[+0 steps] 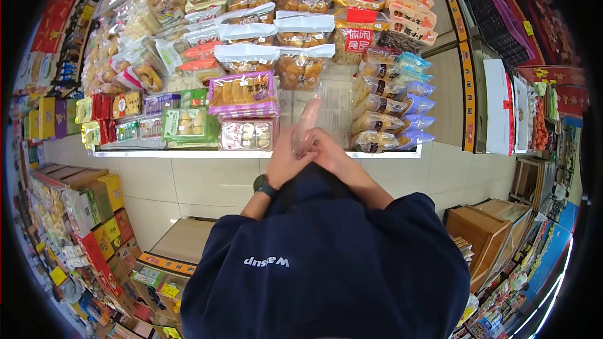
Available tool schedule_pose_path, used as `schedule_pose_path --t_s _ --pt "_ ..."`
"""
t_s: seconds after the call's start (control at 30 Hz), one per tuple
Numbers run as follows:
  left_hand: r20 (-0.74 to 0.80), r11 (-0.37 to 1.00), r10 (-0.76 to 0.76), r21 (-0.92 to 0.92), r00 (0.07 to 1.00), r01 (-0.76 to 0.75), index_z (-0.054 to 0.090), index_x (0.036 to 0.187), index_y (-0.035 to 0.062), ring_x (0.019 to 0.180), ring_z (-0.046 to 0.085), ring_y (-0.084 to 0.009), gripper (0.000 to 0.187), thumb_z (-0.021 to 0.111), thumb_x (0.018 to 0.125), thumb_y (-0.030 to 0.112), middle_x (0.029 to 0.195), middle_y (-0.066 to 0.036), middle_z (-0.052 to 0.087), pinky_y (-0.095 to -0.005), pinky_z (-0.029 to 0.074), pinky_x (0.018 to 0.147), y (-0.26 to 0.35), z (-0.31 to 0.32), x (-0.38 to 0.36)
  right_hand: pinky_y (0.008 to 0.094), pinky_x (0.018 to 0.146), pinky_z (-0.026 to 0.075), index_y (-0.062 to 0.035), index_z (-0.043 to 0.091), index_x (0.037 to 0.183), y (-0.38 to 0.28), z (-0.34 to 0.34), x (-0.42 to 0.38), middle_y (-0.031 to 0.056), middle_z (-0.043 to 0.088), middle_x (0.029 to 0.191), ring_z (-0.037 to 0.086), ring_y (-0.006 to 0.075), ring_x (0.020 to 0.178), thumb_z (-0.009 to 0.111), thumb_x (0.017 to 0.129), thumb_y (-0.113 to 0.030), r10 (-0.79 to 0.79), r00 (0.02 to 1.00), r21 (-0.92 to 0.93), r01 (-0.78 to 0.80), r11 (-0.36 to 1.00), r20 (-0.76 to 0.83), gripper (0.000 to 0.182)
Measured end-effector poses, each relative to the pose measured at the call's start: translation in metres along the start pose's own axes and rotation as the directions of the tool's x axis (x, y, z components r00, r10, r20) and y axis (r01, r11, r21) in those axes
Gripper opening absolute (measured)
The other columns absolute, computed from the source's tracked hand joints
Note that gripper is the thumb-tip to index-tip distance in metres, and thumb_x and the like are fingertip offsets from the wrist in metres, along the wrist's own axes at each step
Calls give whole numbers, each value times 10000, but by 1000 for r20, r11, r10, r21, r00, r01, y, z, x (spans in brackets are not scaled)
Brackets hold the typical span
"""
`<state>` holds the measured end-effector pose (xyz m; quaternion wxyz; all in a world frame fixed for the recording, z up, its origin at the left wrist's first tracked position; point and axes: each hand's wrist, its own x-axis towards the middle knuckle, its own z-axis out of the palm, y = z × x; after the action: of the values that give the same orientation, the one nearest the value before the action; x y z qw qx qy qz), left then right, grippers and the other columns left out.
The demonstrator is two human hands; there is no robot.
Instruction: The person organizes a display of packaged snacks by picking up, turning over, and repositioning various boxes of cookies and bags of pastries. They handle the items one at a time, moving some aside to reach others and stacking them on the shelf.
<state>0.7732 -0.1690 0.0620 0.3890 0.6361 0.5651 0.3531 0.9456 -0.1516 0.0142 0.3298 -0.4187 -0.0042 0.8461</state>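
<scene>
My left hand (287,160), with a dark watch (264,186) on its wrist, is closed around the lower part of a long, pinkish, shiny plastic-wrapped item (308,116). Its exact kind I cannot make out. From the other side my right hand (329,150) meets it, fingers bent in against the item's lower end. The item points away from me over a bare strip of the display table (339,103). Purple-edged packs of pastries (244,92) and a pink-edged pack (247,135) sit left of my hands. Stacked bagged breads (377,122) lie to the right.
Farther back stand rows of white-topped cookie bags (306,66) and red-labelled snack bags (357,37). A white edge (207,153) runs along the table front. Wooden crates (478,238) stand behind at right, stacked cartons (113,238) at left.
</scene>
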Motion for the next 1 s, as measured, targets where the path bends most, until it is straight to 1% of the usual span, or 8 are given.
schedule_pose_path --t_s 0.23,0.3,0.33,0.5,0.6,0.7,0.8,1.0 --pt "101 931 -311 -168 945 324 515 1328 -19 871 655 -170 485 704 912 145 1058 -106 652 -311 553 746 -32 -38 14 492 1009 457 -99 345 1481 -7 30 -31 108 488 1379 514 266 1260 676 949 -375 26 992 -295 -63 953 -127 685" --pt "-8 832 -248 -514 969 209 563 1279 -11 821 605 -57 355 652 984 166 1002 -33 651 -226 525 665 -37 -58 9 489 1034 437 -104 306 1525 -1 17 -27 101 486 1387 487 262 1302 677 952 -383 -70 971 -315 -6 949 -229 738" --pt "-89 878 -291 -419 953 229 611 1215 8 815 603 -44 278 624 1016 201 946 7 652 -215 517 655 -45 -70 6 476 1040 432 -102 295 1535 -1 10 -25 99 474 1407 478 259 1314 678 952 -382 -81 980 -327 16 945 -184 751" --pt "56 699 -519 -546 853 461 641 1145 60 786 619 -31 219 603 1028 242 989 -6 683 -218 528 637 -70 -124 -3 428 1089 383 -80 236 1569 -1 21 -6 120 398 1527 416 243 1375 684 950 -349 -42 978 -394 121 911 204 810" --pt "93 718 -558 -444 824 536 632 1179 15 843 659 -86 274 622 1012 233 999 -29 699 -248 543 706 -86 -138 -2 392 1046 402 -124 289 1553 0 63 -4 85 457 1465 469 201 1305 667 958 -300 35 972 -508 90 856 232 727" --pt "-190 945 -327 -93 926 315 617 1194 -40 856 679 -207 382 679 956 252 1006 -134 703 -342 545 749 -89 -136 -1 359 997 415 -167 349 1522 4 84 3 36 520 1358 509 154 1210 673 945 -285 18 973 -557 116 822 230 672" --pt "-327 951 -235 119 915 287 529 1313 -66 1053 649 -361 545 707 904 248 1171 -239 644 -417 520 880 -83 -129 -4 337 939 431 -171 417 1475 10 90 10 -6 548 1238 519 110 1100 676 932 -266 -22 976 -550 141 823 217 609" --pt "-265 817 -218 477 939 324 386 1454 -43 1277 464 -482 731 703 884 288 1396 -309 462 -490 411 1064 -80 -115 -18 305 810 458 -157 481 1436 18 79 17 -22 559 1125 516 89 942 710 903 -254 -84 972 -563 198 803 222 588"
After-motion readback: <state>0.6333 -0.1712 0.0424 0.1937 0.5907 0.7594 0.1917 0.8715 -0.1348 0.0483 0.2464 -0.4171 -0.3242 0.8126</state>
